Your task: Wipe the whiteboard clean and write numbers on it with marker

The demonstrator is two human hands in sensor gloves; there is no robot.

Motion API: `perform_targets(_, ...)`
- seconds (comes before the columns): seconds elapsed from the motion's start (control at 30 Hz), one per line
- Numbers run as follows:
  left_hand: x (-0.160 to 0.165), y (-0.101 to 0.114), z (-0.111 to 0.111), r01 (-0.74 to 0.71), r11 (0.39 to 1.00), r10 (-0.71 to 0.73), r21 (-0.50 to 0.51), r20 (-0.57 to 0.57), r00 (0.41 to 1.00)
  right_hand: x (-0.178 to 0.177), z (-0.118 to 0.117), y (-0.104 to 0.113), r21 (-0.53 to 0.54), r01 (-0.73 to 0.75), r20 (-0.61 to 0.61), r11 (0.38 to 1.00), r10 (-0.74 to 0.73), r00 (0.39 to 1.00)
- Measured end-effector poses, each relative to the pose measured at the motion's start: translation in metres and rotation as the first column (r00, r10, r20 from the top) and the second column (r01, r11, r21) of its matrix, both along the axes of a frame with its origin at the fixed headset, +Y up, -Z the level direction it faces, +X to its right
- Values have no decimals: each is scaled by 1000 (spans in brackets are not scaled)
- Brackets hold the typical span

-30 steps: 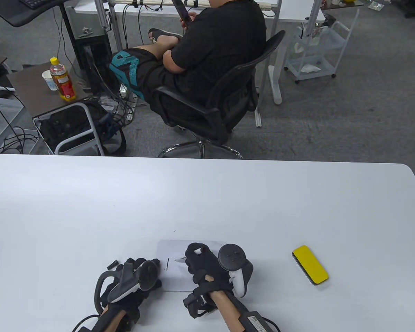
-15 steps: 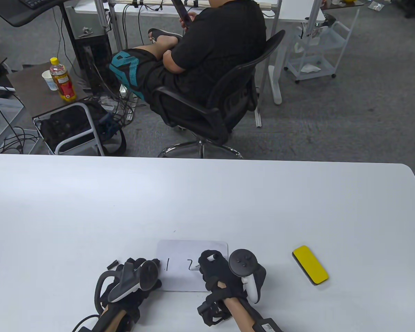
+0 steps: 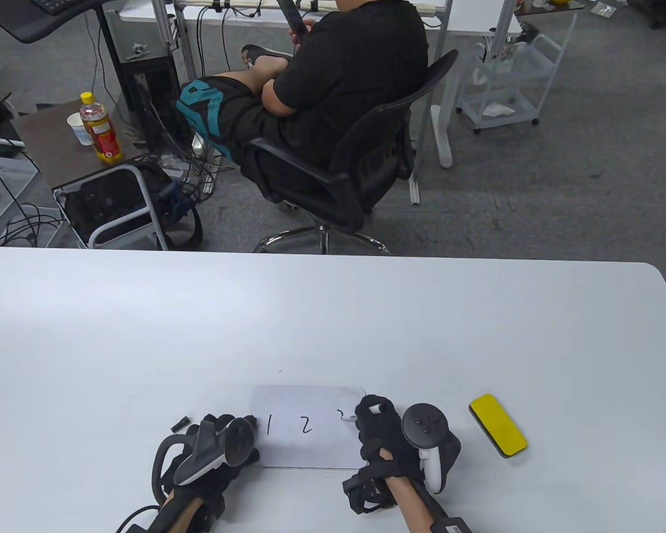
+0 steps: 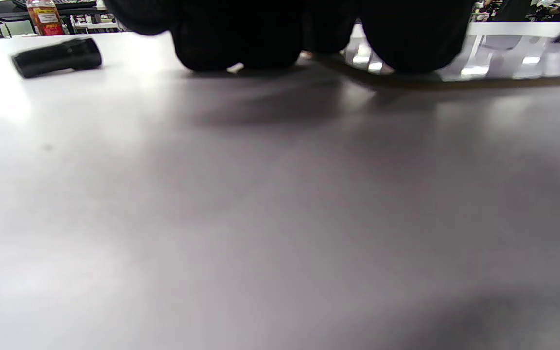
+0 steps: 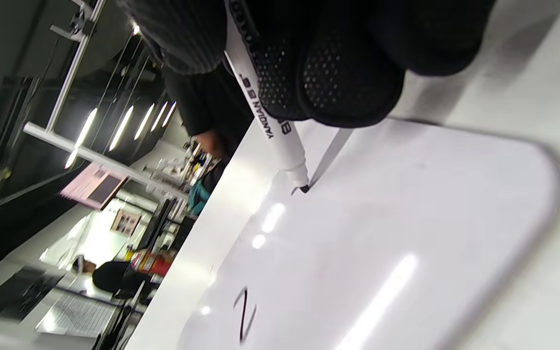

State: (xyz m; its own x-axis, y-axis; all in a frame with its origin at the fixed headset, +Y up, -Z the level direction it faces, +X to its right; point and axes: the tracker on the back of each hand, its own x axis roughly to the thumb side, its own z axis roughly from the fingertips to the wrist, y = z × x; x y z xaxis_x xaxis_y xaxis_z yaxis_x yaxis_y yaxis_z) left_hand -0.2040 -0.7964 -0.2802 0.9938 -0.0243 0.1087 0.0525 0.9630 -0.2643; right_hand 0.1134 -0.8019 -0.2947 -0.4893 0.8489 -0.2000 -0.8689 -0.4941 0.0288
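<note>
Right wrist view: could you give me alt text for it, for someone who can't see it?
A gloved right hand pinches a white marker, its black tip touching a small whiteboard lying on a white table. A handwritten 2 shows farther along the board, with a blurred, tilted office behind.

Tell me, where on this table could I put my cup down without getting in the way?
The far half of the table, beyond the whiteboard, is bare, as is the left end past the marker cap. It is crowded near the front edge: left hand, whiteboard, right hand with marker, then the yellow eraser.
</note>
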Motion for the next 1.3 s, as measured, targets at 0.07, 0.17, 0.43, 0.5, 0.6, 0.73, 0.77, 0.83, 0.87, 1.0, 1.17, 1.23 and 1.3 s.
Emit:
perform_targets(0.07,0,0,0,1,1000,-1,1,0,1000,7,6,3,14,-32,43,999,31,999)
perform_targets(0.17,0,0,0,0,1000,0,0,-1,1000,5,13,2,20,-37,-30,999,37,999)
perform_targets(0.43,0,1,1,24,999,-24,32,14,1000,20,23,16,157,148,29,976,-155,988)
perform_targets(0.5,-3,7,1,34,997,-35,64,14,999,24,25,12,156,177,18,972,-182,983)
perform_targets(0.6,-16,20,1,-67,989,72,136,-37,997,26,26,9,134,214,12,968,-217,976)
perform_targets(0.73,-49,33,1,-51,967,90,249,-148,985,26,26,11,143,226,-9,964,-227,974)
perform_targets(0.77,-59,35,2,-44,965,96,258,-193,977,25,26,11,144,228,-14,963,-228,973)
perform_targets(0.83,-75,35,2,-23,955,106,294,-268,958,24,27,11,141,235,-24,962,-234,972)
perform_targets(0.87,-81,34,2,-5,953,99,302,-295,950,24,27,11,139,238,-29,961,-236,971)
perform_targets(1.0,-98,26,-1,57,979,26,197,-394,919,24,27,10,145,245,-42,959,-242,969)
perform_targets(1.17,-98,14,-5,72,991,-19,114,-414,910,24,27,11,144,257,-51,956,-253,966)
perform_targets(1.23,-93,11,-7,127,988,-78,94,-409,909,24,28,11,142,259,-53,955,-254,966)
perform_targets(1.3,-86,8,-8,181,980,-134,79,-403,905,23,28,10,136,267,-57,954,-261,964)
